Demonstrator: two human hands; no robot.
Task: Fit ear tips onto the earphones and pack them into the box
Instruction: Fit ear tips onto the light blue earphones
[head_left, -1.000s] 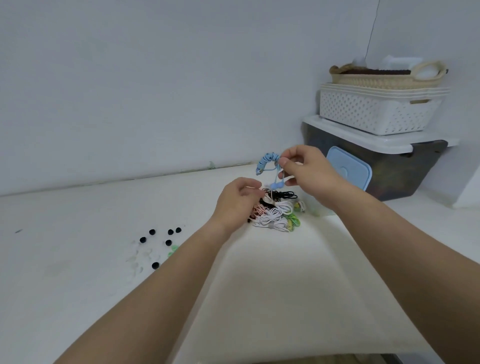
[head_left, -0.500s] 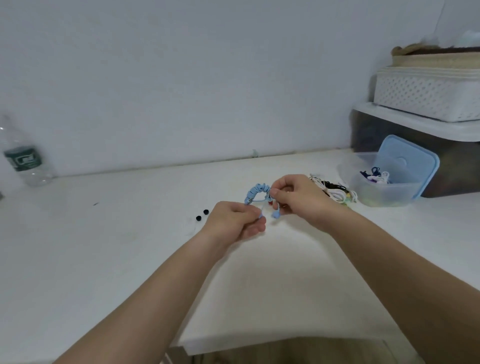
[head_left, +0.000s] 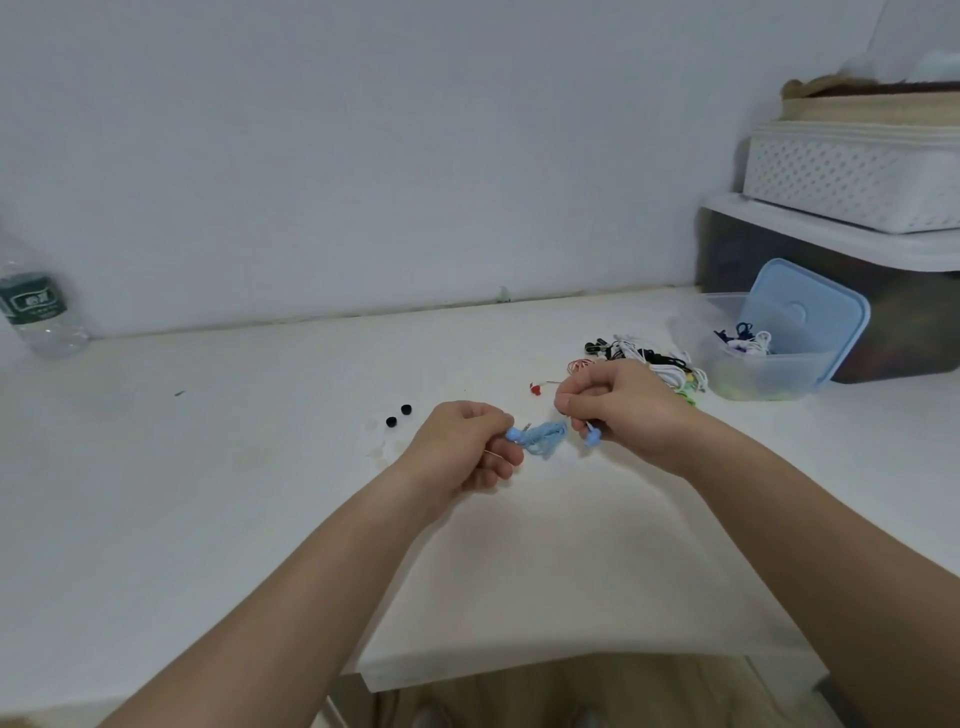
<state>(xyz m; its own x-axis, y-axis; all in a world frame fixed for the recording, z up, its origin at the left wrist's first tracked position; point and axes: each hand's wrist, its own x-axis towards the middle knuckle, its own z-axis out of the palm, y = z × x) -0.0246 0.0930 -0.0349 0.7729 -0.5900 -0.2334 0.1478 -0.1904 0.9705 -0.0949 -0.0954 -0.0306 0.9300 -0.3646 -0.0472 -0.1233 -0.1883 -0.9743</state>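
A light blue pair of earphones with a bundled cord hangs between my hands above the white table. My left hand pinches one blue earbud at the cord bundle's left end. My right hand grips the cord of the other earbud, which dangles below its fingers. Two black ear tips lie on the table to the left of my hands. A heap of other earphones lies behind my right hand. The clear plastic box with several earphones inside stands at the right, its blue lid leaning on it.
A water bottle stands at the far left by the wall. A dark storage bin with a white perforated basket on top sits at the back right. A small red earbud lies near the heap. The table's front edge is close below.
Both hands have come toward me and down from the earphone heap with the blue earphones. The bundle has loosened, and the two earbuds are now held apart, one in each hand.
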